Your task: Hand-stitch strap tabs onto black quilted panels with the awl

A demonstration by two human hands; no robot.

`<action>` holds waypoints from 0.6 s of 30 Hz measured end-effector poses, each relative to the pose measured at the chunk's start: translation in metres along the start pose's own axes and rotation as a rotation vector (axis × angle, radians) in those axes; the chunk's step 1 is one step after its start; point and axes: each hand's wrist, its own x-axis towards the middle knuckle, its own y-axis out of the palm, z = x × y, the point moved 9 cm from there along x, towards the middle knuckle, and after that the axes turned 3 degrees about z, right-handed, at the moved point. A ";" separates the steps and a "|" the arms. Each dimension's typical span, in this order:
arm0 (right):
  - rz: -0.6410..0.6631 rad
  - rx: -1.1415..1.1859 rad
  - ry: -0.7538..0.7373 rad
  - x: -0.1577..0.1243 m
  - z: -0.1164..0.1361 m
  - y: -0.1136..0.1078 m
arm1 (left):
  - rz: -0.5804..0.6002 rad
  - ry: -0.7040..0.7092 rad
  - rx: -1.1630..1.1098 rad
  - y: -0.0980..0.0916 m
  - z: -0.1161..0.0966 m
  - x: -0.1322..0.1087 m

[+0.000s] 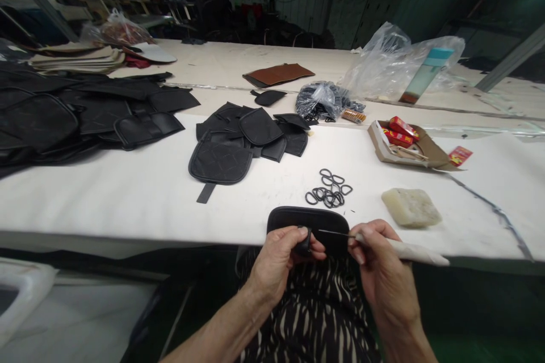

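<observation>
At the table's front edge lies a black leather-like piece (309, 216) with rounded corners and a piped rim. My left hand (283, 255) is closed on its short black strap (304, 243), pinched between thumb and fingers. My right hand (383, 261) grips an awl (411, 250) with a pale wrapped handle. The awl's thin metal shaft points left toward the strap; whether its tip touches is unclear. Just beyond the piece sits a small pile of black D-rings (330, 194). To the right rests a yellowish wax-like block (411, 207).
Similar black pieces are piled at centre (221, 159) and in a large heap (80, 108) at left. A cardboard box (383, 150) holds red packets. Behind are a bag of dark rings (317, 101), brown sheets (279, 74), clear plastic (383, 62) and a blue-topped bottle (427, 75).
</observation>
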 end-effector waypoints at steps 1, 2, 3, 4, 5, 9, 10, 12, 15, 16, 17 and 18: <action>-0.009 0.001 -0.022 0.000 0.005 -0.003 | -0.001 -0.003 -0.006 0.000 0.000 0.000; -0.013 -0.004 -0.038 0.000 0.010 -0.006 | 0.001 -0.005 -0.010 0.000 0.000 0.000; -0.016 -0.011 -0.049 -0.001 0.014 -0.009 | 0.003 -0.003 -0.011 0.000 0.000 0.001; -0.020 -0.017 -0.056 -0.001 0.018 -0.011 | 0.004 -0.001 -0.011 0.001 0.000 0.001; -0.021 -0.019 -0.060 -0.002 0.020 -0.012 | 0.002 0.002 -0.012 0.001 0.000 0.001; -0.012 -0.021 -0.053 -0.007 0.020 -0.012 | -0.013 0.004 -0.022 0.001 -0.001 0.001; -0.008 -0.022 -0.048 -0.008 0.019 -0.011 | -0.018 0.003 -0.027 0.000 -0.001 0.001; -0.005 -0.018 -0.036 -0.011 0.016 -0.012 | -0.031 0.001 -0.033 0.000 -0.002 0.001; -0.021 -0.008 -0.014 -0.015 0.012 -0.015 | -0.047 0.002 -0.032 -0.001 -0.003 0.001; -0.030 -0.008 -0.010 -0.017 0.012 -0.016 | -0.048 0.002 -0.032 -0.001 -0.003 0.001; -0.038 -0.010 -0.006 -0.018 0.011 -0.017 | -0.048 0.003 -0.036 -0.001 -0.004 0.001; -0.042 -0.012 -0.002 -0.019 0.011 -0.017 | -0.049 0.003 -0.043 -0.001 -0.004 0.001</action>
